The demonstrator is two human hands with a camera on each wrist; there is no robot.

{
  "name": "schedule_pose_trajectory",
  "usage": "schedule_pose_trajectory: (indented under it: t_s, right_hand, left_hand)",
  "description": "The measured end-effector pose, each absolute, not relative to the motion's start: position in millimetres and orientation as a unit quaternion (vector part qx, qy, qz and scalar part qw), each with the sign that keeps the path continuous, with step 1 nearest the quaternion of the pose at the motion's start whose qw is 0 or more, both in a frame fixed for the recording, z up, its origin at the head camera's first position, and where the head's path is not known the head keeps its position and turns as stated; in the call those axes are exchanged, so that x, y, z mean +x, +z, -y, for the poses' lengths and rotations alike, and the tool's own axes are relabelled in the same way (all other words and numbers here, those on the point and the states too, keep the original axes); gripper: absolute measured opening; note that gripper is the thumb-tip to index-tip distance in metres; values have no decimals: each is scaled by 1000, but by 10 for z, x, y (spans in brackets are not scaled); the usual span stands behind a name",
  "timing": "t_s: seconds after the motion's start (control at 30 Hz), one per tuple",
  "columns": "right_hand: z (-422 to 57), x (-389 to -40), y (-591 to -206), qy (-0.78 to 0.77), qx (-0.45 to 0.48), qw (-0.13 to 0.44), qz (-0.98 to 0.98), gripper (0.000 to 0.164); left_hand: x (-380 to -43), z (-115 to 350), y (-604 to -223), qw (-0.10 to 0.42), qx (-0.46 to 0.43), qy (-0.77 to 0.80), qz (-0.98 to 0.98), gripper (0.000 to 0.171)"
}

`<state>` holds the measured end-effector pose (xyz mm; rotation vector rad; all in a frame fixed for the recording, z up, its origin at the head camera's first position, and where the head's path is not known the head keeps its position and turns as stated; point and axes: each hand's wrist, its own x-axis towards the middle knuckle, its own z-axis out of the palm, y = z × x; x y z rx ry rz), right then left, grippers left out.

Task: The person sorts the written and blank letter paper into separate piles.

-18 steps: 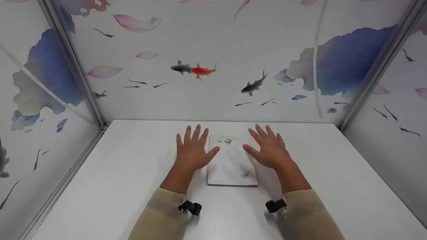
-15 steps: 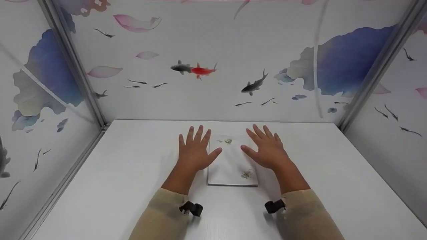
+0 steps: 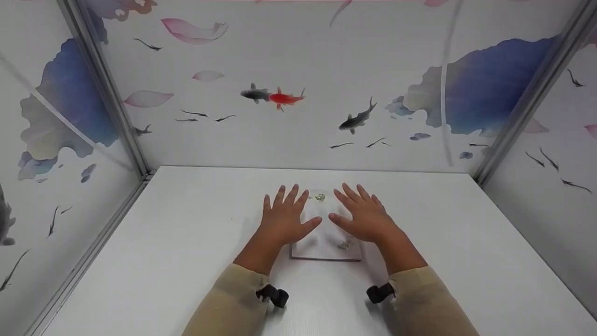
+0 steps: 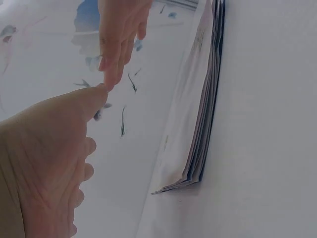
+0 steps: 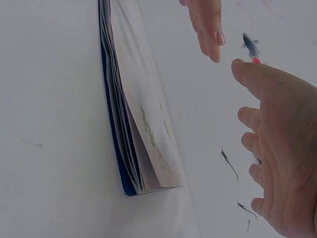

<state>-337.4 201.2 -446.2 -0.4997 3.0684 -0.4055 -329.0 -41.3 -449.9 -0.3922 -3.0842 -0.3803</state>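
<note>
A thin stack of folded white sheets [image 3: 324, 251] with small green plant prints lies on the white table; its layered, dark-backed edges show in both wrist views, most clearly as a booklet [image 5: 131, 124] in the right one. My left hand [image 3: 285, 221] hovers over its left side, palm down with fingers spread. Over the right side, my right hand [image 3: 368, 217] is spread the same way. The two thumbs point at each other with a small gap between them. Nothing is held. In the left wrist view the palm [image 4: 47, 163] stands apart from the sheets.
White panels printed with fish, petals and blue blotches enclose the table [image 3: 186, 224] at the back and sides. Grey metal posts [image 3: 105, 88] stand in the corners. A black wrist camera [image 3: 274, 295] sits at the left sleeve, another black camera [image 3: 380, 293] at the right.
Both hands have moved inward toward each other and slightly nearer the body, now overlapping more of the sheets. The sheets stay in place.
</note>
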Motion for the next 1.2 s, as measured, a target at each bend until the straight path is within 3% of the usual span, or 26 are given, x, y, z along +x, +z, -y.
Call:
schedule_pose_trajectory:
  t_s: [0.33, 0.7, 1.2]
  right_hand:
    - [-2016, -3433, -4599, -140, -150, 91, -975, 81]
    - [-2099, -3490, -4727, -161, -137, 184, -960, 83]
    - [-2174, -3494, -4812, -145, -128, 197, -961, 91]
  left_hand:
    - [-3334, 456, -4683, -49, -124, -125, 983, 90]
    - [-3274, 520, -4718, -145, -138, -140, 970, 90]
    - [-3258, 590, -4682, -152, -157, -130, 967, 100]
